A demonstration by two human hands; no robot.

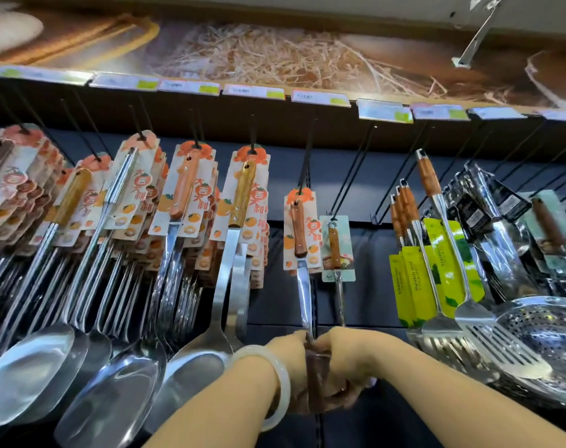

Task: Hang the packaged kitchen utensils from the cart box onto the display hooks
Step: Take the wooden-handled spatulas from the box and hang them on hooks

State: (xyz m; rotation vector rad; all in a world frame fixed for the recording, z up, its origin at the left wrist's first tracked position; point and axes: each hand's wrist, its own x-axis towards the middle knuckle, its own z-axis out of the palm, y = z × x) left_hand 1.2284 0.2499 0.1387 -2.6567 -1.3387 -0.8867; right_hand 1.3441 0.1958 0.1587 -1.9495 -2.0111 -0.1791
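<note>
A packaged utensil [299, 227] with a reddish wooden handle and an orange-printed card hangs from a black display hook [307, 160] at the centre. Its steel shaft runs down into my hands. My left hand [293, 367], with a pale bangle on the wrist, and my right hand [346, 363] are both closed around the lower end of the utensil, where a dark brown piece shows between them. Just to the right a smaller utensil [335, 247] on a pale green card hangs from its own hook. The cart box is out of view.
Rows of carded ladles and spoons [184, 202] crowd the hooks to the left. Slotted turners with green labels [436, 263] and a perforated steel strainer [543, 331] hang on the right. Price tags [252, 91] line the shelf edge above. Bare hooks [356, 169] stand between the centre and right groups.
</note>
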